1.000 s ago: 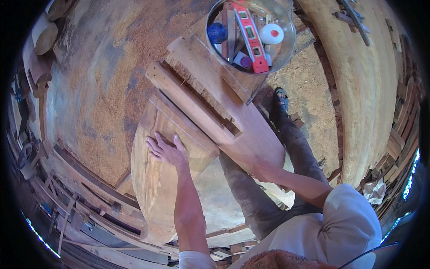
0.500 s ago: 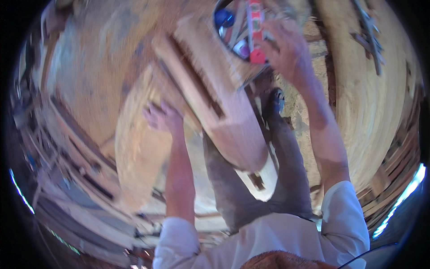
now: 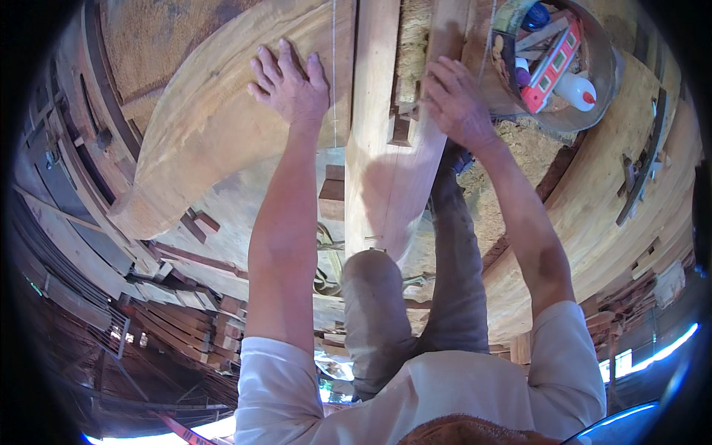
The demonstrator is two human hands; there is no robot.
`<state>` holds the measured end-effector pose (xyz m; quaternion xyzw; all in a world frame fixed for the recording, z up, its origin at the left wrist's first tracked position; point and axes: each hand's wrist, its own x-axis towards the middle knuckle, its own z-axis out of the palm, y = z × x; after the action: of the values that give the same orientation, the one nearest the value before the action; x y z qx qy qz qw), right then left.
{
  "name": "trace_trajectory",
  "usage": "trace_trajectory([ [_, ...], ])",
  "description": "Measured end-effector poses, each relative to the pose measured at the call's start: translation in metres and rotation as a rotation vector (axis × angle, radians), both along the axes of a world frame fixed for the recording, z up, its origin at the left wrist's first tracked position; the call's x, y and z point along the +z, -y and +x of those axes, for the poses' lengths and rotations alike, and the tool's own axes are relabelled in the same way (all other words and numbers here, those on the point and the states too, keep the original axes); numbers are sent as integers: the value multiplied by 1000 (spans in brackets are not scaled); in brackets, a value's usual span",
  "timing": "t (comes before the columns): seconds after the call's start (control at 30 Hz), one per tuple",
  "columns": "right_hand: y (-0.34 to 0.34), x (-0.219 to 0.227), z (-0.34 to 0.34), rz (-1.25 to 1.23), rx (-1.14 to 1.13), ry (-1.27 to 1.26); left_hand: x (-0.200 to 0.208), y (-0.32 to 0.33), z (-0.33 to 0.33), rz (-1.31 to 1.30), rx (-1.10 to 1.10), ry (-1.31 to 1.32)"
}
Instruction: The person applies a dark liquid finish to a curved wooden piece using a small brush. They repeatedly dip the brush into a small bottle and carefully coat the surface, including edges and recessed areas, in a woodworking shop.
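My left hand (image 3: 293,89) lies palm down with spread fingers on a broad, curved wooden slab (image 3: 215,96). Between my hands runs a pale wooden beam (image 3: 378,167) with a long slot (image 3: 412,52) cut into it. My right hand (image 3: 458,104) rests on the beam's right side by the slot, fingers loosely bent and its thumb hidden. Right of that hand, a round bucket (image 3: 610,63) holds a red spirit level (image 3: 552,68), a white bottle (image 3: 575,90) with a red cap, and a blue rounded item (image 3: 535,16).
My knee (image 3: 374,278) is at the beam's near end. A small wooden block (image 3: 332,191) sits left of the beam. A dark, curved bar (image 3: 644,163) lies on the large timber at the right. Stacked boards (image 3: 167,322) stand at the lower left.
My right hand has left the red level at the bucket and come onto the beam. My left hand has moved forward onto the curved slab. The view has turned, so the beam now runs nearly straight.
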<state>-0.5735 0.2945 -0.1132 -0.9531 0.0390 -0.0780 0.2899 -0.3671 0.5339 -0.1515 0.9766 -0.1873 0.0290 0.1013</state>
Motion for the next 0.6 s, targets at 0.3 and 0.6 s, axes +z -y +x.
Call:
trace_trajectory([
  [0.3, 2, -16, -1, -101, 45, 1, 4, -1, -3, -44, 28, -35],
  [0.6, 0, -15, -2, -161, 65, -21, 5, -1, -3, -127, 78, 2],
])
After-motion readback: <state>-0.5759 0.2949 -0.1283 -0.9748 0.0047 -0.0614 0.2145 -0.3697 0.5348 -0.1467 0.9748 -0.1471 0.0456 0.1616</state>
